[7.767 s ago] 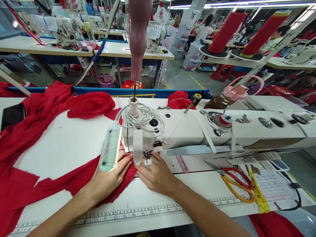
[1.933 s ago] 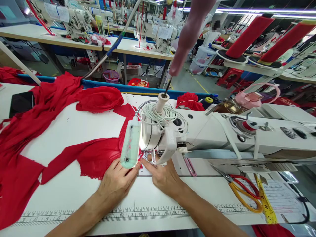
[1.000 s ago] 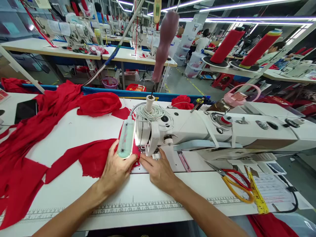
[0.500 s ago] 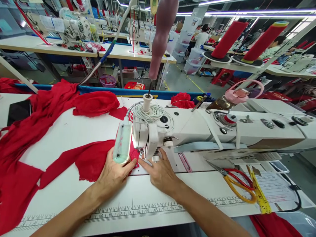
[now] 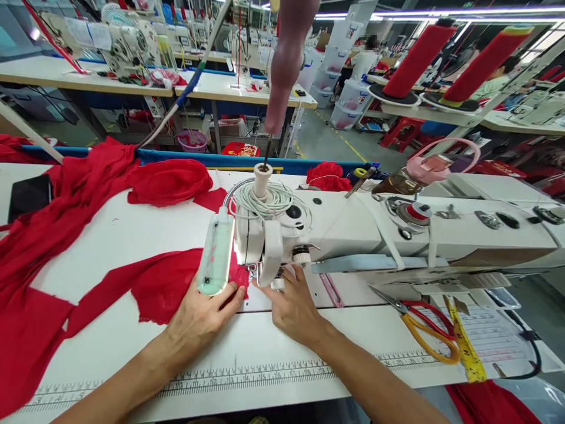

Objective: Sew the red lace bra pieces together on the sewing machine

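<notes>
My left hand (image 5: 200, 318) lies on red fabric (image 5: 165, 282) left of the sewing machine's needle area, fingers stretched forward and resting on the cloth. A pale green lamp (image 5: 215, 254) on the machine hides some of those fingers. Close to the presser foot (image 5: 252, 272), my right hand (image 5: 295, 309) rests on the bed with its fingers reaching forward, partly behind the machine head. The white sewing machine (image 5: 348, 229) stands over both hands. A small piece of the red fabric shows between the left fingertips and the foot.
Scissors (image 5: 426, 330) and a yellow tape measure (image 5: 465, 344) lie at the right on a paper sheet. A pink slim tool (image 5: 331, 290) sits near my right hand. More red cloth (image 5: 39, 282) heaps leftward, beside a black object (image 5: 30, 197). Thread cones (image 5: 419, 59) stand behind.
My right fingertips have drawn slightly right, away from the left fingertips, so the gap between them is wider. The view has shifted a little; the cloth lies almost the same.
</notes>
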The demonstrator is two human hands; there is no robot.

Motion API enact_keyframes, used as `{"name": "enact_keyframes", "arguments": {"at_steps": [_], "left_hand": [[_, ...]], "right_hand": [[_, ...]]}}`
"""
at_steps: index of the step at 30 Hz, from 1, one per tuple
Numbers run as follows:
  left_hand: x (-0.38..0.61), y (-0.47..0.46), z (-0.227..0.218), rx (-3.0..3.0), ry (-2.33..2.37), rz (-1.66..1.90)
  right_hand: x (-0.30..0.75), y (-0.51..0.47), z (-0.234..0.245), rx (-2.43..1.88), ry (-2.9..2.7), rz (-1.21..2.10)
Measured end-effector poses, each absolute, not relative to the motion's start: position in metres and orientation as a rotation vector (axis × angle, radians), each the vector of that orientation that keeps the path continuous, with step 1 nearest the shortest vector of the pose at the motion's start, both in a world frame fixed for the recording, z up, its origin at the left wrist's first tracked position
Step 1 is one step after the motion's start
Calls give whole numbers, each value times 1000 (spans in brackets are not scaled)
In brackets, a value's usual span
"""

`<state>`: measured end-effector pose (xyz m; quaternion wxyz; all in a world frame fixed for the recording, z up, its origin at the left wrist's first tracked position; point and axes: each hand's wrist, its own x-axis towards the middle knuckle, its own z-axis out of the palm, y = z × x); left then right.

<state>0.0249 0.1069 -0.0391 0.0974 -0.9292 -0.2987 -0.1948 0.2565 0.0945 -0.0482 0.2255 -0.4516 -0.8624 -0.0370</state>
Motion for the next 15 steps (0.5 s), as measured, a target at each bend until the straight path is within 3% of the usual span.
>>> {"name": "enact_keyframes", "arguments": {"at_steps": [15], "left_hand": [[35,102,-44,-2621,-859,-599]], "right_hand": [[260,96,-48,-1226,-2326,-47]]}}
